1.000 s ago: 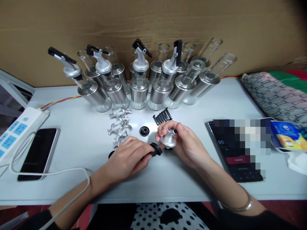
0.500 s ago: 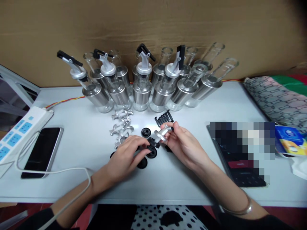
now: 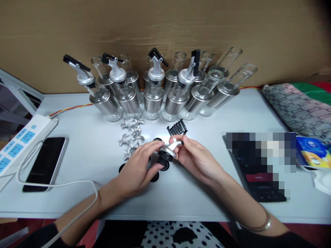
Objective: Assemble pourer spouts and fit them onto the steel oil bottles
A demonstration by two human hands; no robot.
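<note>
Between my hands, over the middle of the white table, is a silver pour spout (image 3: 174, 146) with a flared collar. My right hand (image 3: 200, 160) pinches its narrow black-tipped end. The fingers and thumb of my left hand (image 3: 137, 163) grip a ribbed black stopper (image 3: 164, 158) against the collar's underside; whether the two parts are joined I cannot tell. Several black stoppers (image 3: 155, 177) lie below, partly hidden by my left hand. Loose silver spouts (image 3: 131, 139) are piled beyond that hand, and a row of small black levers (image 3: 178, 127) lies beyond my right.
Glass bottles with metal sleeves (image 3: 153, 101) line the back, several topped with pourers. A phone (image 3: 45, 163) and a power strip (image 3: 19, 143) are at left, with a white cable (image 3: 74, 182) crossing my left forearm. A dark tablet-like device (image 3: 258, 179) lies at right.
My left hand has brought the black stopper up against the spout's collar, its fingers now reaching onto the collar's edge. The spout has shifted slightly left and down in my right hand.
</note>
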